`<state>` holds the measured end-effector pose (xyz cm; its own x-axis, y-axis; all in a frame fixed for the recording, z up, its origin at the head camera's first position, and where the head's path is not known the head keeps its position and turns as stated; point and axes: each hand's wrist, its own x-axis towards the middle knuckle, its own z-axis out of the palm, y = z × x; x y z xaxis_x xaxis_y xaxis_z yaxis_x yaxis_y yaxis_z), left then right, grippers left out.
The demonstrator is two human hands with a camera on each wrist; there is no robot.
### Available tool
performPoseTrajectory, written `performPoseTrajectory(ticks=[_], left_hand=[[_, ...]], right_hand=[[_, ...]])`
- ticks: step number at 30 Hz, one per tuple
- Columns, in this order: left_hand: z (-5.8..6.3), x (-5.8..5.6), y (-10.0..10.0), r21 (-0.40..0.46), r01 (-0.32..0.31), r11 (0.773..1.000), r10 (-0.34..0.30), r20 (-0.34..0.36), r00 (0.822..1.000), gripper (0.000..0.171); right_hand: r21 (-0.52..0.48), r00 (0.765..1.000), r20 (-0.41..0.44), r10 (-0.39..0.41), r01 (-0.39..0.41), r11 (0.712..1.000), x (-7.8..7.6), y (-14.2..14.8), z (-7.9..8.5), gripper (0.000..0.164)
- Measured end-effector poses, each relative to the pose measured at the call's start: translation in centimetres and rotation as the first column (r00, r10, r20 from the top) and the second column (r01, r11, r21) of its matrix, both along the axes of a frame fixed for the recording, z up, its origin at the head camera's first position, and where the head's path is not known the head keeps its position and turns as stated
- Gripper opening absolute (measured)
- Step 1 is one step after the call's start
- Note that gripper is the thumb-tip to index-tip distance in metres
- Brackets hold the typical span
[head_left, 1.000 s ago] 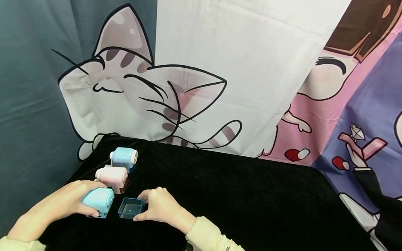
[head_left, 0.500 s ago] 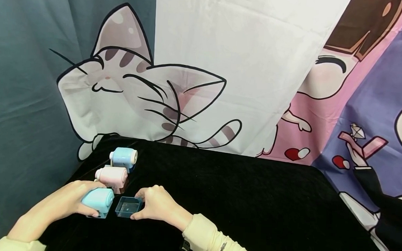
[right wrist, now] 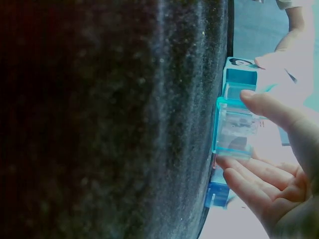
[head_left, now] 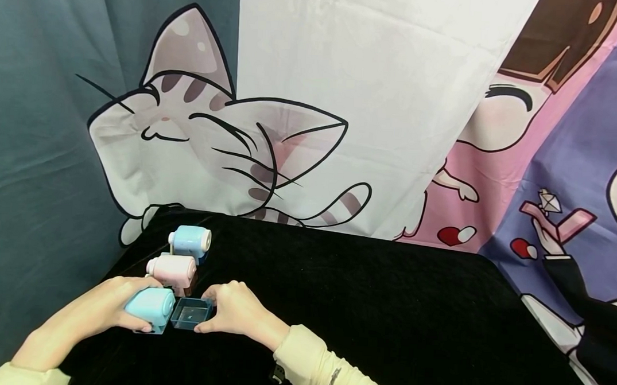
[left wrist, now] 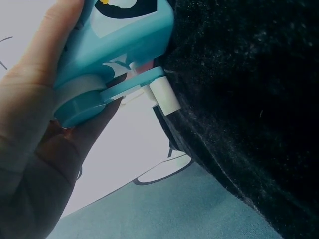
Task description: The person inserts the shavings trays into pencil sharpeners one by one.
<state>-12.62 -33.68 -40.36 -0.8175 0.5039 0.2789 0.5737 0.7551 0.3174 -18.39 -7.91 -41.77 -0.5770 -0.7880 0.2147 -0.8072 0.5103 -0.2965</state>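
Note:
In the head view my left hand (head_left: 109, 303) grips a light-blue pencil sharpener (head_left: 150, 306) that stands on the black cloth. Its crank arm (left wrist: 130, 87) with a white knob shows in the left wrist view. Between thumb and fingers my right hand (head_left: 238, 310) pinches a see-through blue drawer (head_left: 192, 314) by its sides. This open-topped drawer holds nothing visible and lies close to the sharpener's front, on its right. From the right wrist view, the drawer (right wrist: 234, 127) overlaps the sharpener's lower part, so I cannot tell whether they touch.
Behind the gripped sharpener stand a pink pencil sharpener (head_left: 173, 269) and, farther back, a blue one (head_left: 188, 240). Black cloth (head_left: 360, 309) covers the table. A printed curtain (head_left: 385, 104) hangs along its back edge.
My right hand has slid the drawer left and slightly away from me, narrowing the gap to the light-blue sharpener. My left hand and the sharpeners have stayed in place.

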Motion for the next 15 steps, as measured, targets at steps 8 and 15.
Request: performPoseTrajectory(ticks=[8, 15], left_hand=[[0.0, 0.2, 0.0, -0.002, -0.007, 1.0, 0.007, -0.021, 1.0, 0.053], [-0.1, 0.1, -0.1, -0.003, -0.011, 1.0, 0.011, -0.015, 1.0, 0.051]], right_hand=[[0.001, 1.0, -0.009, 0.015, -0.015, 1.0, -0.1, -0.7, -0.2, 0.044], [0.009, 1.0, 0.006, 0.008, -0.008, 1.0, -0.1, -1.2, -0.4, 0.045]])
